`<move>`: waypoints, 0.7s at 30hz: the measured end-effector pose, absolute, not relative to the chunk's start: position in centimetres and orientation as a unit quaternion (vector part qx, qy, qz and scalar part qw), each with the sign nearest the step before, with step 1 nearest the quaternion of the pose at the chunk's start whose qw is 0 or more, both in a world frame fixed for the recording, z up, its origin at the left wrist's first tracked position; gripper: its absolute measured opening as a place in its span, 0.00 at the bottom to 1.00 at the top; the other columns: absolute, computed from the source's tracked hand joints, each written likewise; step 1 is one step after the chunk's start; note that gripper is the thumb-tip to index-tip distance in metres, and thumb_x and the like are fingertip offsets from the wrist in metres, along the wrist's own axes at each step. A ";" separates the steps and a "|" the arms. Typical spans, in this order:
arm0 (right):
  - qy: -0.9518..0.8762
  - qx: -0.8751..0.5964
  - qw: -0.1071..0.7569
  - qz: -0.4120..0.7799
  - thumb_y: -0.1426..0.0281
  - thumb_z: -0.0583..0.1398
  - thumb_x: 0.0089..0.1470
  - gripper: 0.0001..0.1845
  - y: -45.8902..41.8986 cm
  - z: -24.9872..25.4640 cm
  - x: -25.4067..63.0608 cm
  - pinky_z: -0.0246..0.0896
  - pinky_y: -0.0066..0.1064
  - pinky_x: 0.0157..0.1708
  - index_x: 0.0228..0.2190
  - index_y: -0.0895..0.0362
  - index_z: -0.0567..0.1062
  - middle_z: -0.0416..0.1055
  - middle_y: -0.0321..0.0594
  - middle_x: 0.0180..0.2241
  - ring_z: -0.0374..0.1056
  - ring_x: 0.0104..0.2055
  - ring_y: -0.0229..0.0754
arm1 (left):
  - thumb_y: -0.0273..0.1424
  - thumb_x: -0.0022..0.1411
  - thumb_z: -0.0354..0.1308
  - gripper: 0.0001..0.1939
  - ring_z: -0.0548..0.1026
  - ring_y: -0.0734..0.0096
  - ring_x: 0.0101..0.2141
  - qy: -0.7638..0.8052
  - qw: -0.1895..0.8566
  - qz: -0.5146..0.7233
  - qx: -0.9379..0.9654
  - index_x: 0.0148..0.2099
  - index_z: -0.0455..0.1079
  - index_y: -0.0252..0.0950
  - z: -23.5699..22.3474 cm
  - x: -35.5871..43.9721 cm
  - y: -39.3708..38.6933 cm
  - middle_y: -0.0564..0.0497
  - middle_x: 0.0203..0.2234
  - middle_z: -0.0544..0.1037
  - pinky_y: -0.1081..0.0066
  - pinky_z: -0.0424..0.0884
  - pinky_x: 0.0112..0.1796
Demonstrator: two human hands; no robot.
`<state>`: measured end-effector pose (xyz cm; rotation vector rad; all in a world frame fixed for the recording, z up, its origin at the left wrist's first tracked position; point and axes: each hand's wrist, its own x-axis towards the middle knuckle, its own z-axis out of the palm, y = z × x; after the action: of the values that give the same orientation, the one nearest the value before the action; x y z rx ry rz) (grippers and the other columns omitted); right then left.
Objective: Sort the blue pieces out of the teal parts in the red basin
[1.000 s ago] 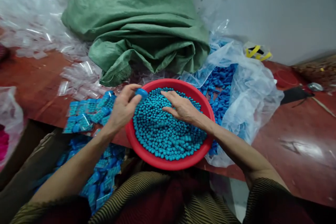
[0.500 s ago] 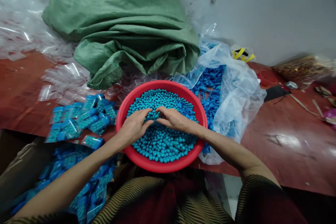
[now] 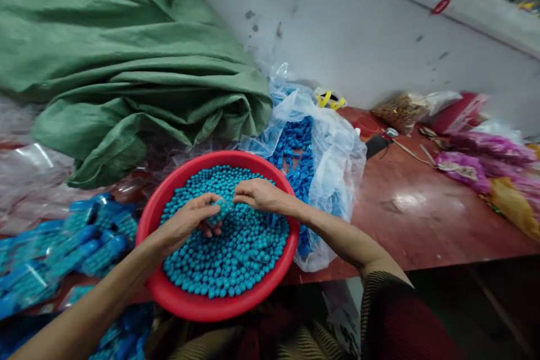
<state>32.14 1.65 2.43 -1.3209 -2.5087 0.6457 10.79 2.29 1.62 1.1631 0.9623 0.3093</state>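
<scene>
Red plastic basin filled with small turquoise beads, resting at the near edge of a glossy reddish-brown tabletop. The left hand lies in the beads, fingers curled around a small clear packet of beads (partly hidden by the fingers); the right hand meets it from the other side, fingertips pinched on the same packet. Left of the basin: a spread of filled blue packets, with empty clear bags beyond them. Behind the basin: a crumpled green woven sack. Right of it: an open clear plastic bag of blue caps, touching the basin's rim. Farther right along the tabletop: bags of purple material and a bag of brownish pieces. A stained grey-white wall backs the tabletop.
</scene>
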 end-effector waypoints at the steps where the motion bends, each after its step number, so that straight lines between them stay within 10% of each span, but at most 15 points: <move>1: -0.875 -0.448 0.067 0.171 0.72 0.52 0.61 0.10 1.8 2.5 33.0 0.52 0.26 0.31 0.33 0.57 0.73 0.69 0.37 0.34 0.62 0.34 0.36 | 0.42 0.53 0.59 0.19 0.76 0.68 0.24 0.435 0.722 0.141 0.520 0.41 0.61 0.36 1.7 10.7 2.4 0.53 0.22 0.74 0.75 0.65 0.22; 6: -0.881 -0.457 -0.120 0.007 0.72 0.47 0.63 0.15 2.3 0.8 35.0 0.55 0.32 0.33 0.42 0.53 0.72 0.66 0.44 0.44 0.61 0.40 0.42 | 0.39 0.54 0.59 0.22 0.77 0.65 0.30 0.437 0.738 0.161 0.489 0.48 0.60 0.37 1.8 10.6 2.3 0.51 0.27 0.76 0.73 0.69 0.26; 21: -0.869 -0.470 -0.154 0.003 0.72 0.48 0.61 0.15 2.6 0.3 34.2 0.50 0.38 0.38 0.38 0.57 0.74 0.69 0.47 0.41 0.59 0.45 0.50 | 0.32 0.49 0.62 0.23 0.72 0.75 0.24 0.450 0.739 0.189 0.465 0.47 0.61 0.35 1.1 10.8 1.5 0.57 0.26 0.67 0.73 0.72 0.22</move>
<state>34.19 2.62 0.33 -1.6431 -3.0344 0.0104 10.82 1.54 1.12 1.0202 0.9867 0.4143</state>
